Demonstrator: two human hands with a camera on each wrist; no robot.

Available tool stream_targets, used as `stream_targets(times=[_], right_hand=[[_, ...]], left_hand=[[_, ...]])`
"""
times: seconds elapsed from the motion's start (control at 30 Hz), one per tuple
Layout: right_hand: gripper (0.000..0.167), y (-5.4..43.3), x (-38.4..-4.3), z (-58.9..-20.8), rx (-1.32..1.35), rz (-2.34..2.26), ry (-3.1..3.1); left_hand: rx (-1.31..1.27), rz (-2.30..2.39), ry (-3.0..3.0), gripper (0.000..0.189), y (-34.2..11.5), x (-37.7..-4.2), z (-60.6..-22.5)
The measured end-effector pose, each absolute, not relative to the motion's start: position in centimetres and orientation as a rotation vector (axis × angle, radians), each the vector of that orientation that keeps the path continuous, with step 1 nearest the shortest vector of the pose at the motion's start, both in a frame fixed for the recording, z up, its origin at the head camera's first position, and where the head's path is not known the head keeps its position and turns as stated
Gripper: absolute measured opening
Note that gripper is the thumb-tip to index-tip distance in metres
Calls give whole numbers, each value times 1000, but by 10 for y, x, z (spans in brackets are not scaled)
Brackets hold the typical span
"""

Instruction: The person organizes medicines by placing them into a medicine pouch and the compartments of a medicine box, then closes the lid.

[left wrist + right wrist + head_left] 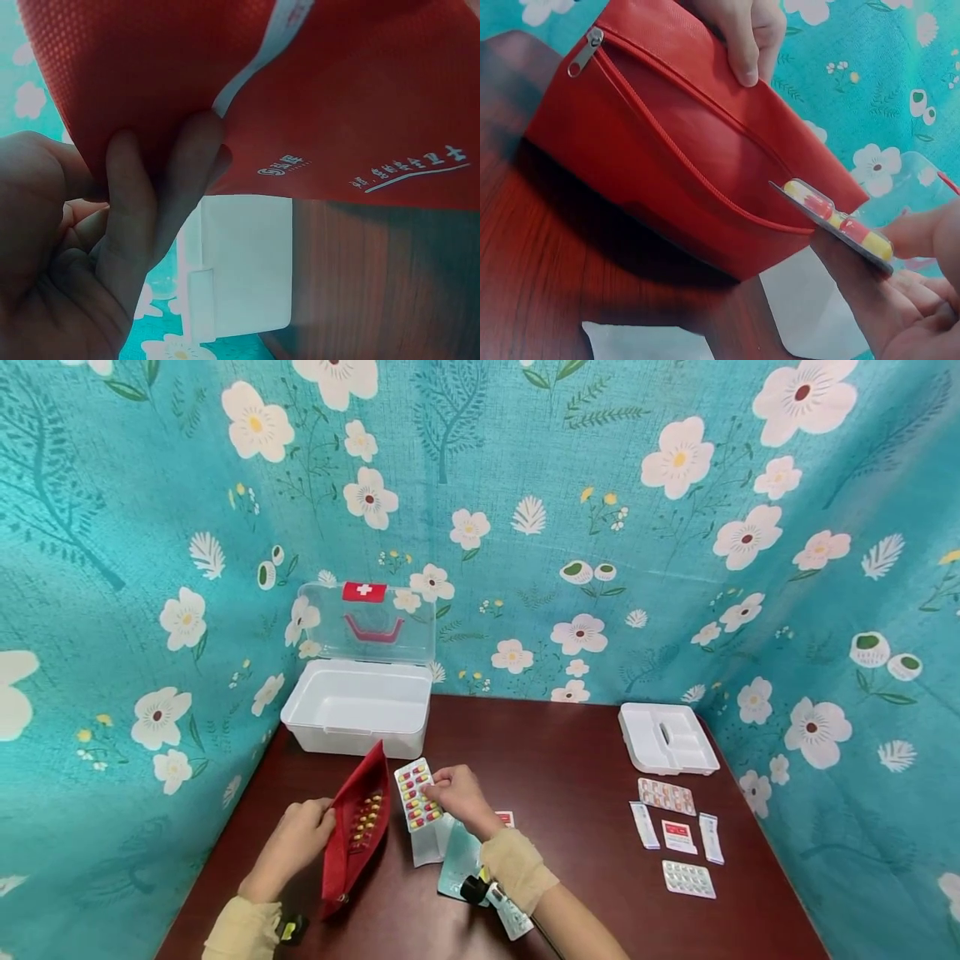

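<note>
My left hand (296, 831) pinches the edge of a red zip pouch (667, 172) and tilts it up, fingers across its printed outer face (300, 120). The zip is undone and the mouth gapes towards my right hand. In the head view, a row of yellowish capsules (365, 818) shows inside the pouch. My right hand (459, 793) holds a blister pack of red-and-yellow capsules (417, 797) by its edge, thumb on the capsule side. Seen from the right wrist, that pack (838, 221) is edge-on, overlapping the end of the pouch's mouth.
A white first-aid box (360, 697) with a raised clear lid (322, 627) stands behind the pouch. Under my right forearm lie a pale green packet (457, 864) and a white one (429, 846). At the right are a white compartment tray (667, 737), blister packs (688, 878) and several sachets (645, 825).
</note>
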State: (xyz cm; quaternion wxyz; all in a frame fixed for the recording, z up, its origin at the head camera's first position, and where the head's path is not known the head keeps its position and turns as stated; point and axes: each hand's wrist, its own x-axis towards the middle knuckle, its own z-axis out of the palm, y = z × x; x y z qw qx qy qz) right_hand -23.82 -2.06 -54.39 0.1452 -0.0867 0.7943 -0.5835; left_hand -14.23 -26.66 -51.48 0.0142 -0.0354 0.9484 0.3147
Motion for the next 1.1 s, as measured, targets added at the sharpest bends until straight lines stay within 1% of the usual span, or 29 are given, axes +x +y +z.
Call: stream_targets(times=[0.23,0.5,0.73,0.93,1.1], right_hand=[[15,-37,-237,-538,-287,-1663,2306],[14,-53,-232,-536,-205,-1616,2390],[14,-65,-227,-534,-225,-1601,2428],[19,-75,-224,-534,-303,-1562,2554],[25,-85,-226,-541,-311,-1473,2619]], left_hand=[[-148,969,2961,29,-268,-142,-513],[-150,991,2920,29,-266,-140,-513],[-129,988,2944,25,-264,-141,-514],[-146,984,2915,25,-262,-143,-514],[-161,960,2887,26,-262,-145,-514]])
